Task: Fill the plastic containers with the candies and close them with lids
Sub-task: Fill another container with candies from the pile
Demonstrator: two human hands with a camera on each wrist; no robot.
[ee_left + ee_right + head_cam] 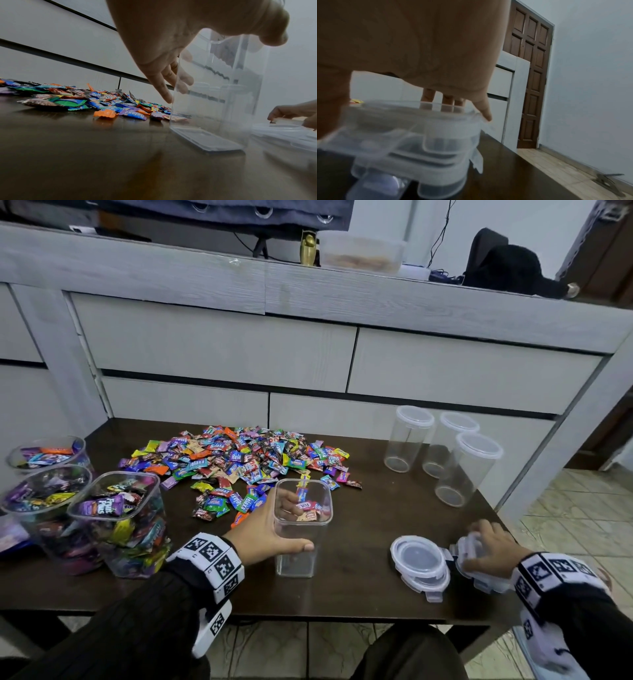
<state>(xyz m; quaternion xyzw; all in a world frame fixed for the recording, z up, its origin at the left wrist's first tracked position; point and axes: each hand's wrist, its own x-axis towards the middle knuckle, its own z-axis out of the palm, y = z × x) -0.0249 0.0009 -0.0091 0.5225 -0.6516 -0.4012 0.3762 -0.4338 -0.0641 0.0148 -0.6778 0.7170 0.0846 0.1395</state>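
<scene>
Left hand (263, 529) wraps empty square container (301, 529), fingers round far wall, thumb on near wall; prob. steadying it for filling. Right hand (488, 546) grips lid stack (479, 563) at surface (359, 594) edge, fingers curled. Candies (239, 463) heaped behind container. Three filled tubs (116, 518) left, unlidded.

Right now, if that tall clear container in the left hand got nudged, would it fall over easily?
Probably. The container is tall on a narrow square base and looks empty, so it seems light and tippy. Its clear plastic walls look smooth, maybe slippery. The left hand holding it near the rim likely steadies it.
</scene>
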